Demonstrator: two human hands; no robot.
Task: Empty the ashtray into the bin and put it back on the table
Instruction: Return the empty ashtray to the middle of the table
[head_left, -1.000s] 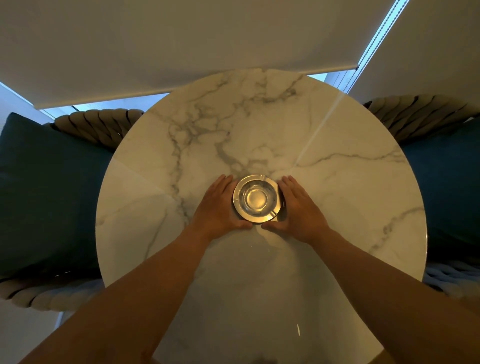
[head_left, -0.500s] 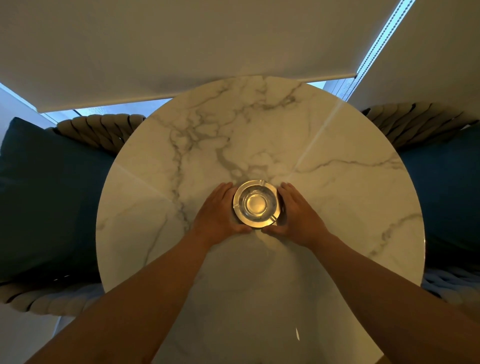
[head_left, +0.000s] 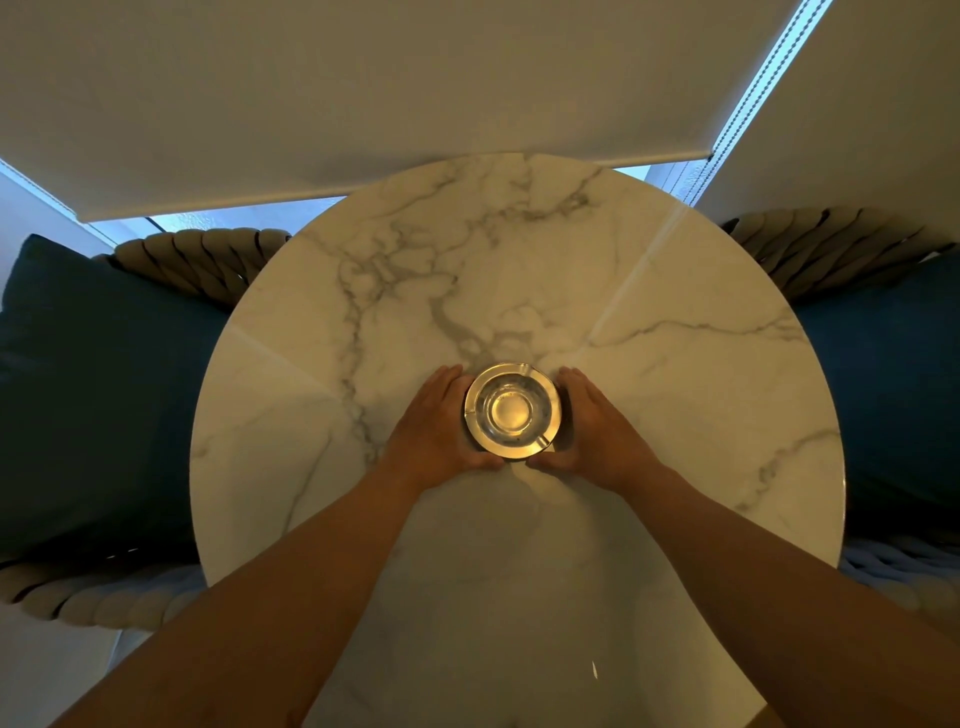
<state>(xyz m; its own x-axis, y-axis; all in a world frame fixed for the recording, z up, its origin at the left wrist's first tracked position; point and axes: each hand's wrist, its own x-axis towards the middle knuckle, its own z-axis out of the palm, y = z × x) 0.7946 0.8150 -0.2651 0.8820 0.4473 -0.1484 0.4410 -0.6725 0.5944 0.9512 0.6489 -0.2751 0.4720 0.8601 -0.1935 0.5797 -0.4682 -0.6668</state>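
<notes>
Little is changed since the earlier frame — one ashtray at frame centre is still cupped by left hand and right hand, both curved half-open, on one table.

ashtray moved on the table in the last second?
No. The ashtray sits at the same junction of grey veins on the marble table, cupped between the left hand and right hand; only the camera shifted.

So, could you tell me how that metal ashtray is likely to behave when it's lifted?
The ashtray looks like rigid polished metal, so probably stiff and a bit slippery. Low and wide, it seems unlikely to tip. Left hand and right hand cup it.
</notes>
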